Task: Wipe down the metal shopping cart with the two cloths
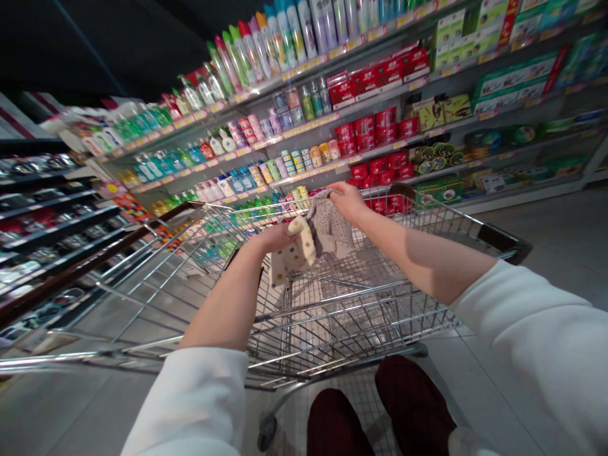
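Note:
My left hand (pixel 278 237) is closed on a cream cloth with dark and yellowish dots (pixel 287 261), which hangs down with part of it folded over at the top. My right hand (pixel 349 201) pinches the upper edge of a grey cloth with small dark spots (pixel 332 228). The two cloths hang side by side and seem to touch. Both are held over the wire shopping cart (pixel 332 303), and my forearms reach across its near side. Some fingertips of my left hand are hidden behind the cream cloth.
Beyond the cart stand store shelves with spray cans (pixel 285 31), red boxes (pixel 365 82), red tubs (pixel 365 130) and bottles (pixel 152 168). Another shelf unit (pixel 38 209) with shiny wares is on the left. A cart wheel (pixel 267 432) rests near my legs (pixel 337 424) on the tiled floor.

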Demonstrator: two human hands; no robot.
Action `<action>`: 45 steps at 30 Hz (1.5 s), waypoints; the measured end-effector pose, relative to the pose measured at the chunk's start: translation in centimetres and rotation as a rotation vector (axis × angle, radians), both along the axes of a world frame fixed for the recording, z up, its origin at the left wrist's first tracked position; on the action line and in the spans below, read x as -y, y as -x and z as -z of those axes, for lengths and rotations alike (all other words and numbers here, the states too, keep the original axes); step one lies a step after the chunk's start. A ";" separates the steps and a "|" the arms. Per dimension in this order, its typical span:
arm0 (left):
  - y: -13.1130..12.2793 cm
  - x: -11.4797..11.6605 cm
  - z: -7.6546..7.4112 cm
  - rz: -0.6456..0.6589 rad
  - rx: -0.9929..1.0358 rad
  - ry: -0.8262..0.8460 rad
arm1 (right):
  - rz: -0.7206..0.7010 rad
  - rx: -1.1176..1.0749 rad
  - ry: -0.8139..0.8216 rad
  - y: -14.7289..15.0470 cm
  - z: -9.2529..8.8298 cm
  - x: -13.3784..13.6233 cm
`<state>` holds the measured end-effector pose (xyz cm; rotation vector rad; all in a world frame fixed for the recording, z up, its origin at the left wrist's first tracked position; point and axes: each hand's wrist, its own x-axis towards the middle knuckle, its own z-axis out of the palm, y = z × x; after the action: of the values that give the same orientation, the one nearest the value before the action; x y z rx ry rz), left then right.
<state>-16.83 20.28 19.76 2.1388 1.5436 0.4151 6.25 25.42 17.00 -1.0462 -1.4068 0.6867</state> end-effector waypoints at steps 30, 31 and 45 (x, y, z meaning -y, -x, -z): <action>-2.9 10.5 -6.5 -0.286 -0.739 -0.546 | -0.280 0.411 -0.028 1.3 0.0 1.7; -3.2 12.8 -6.3 -0.305 -0.728 -0.547 | -0.263 0.486 -0.052 1.1 0.2 1.5; -6.7 20.3 2.0 -0.658 -0.525 -0.330 | -0.069 0.795 -0.155 -5.9 -5.9 5.3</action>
<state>-10.11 0.01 17.78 2.0132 2.6572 0.3437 12.18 20.17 22.92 -1.2074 -2.1424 0.1867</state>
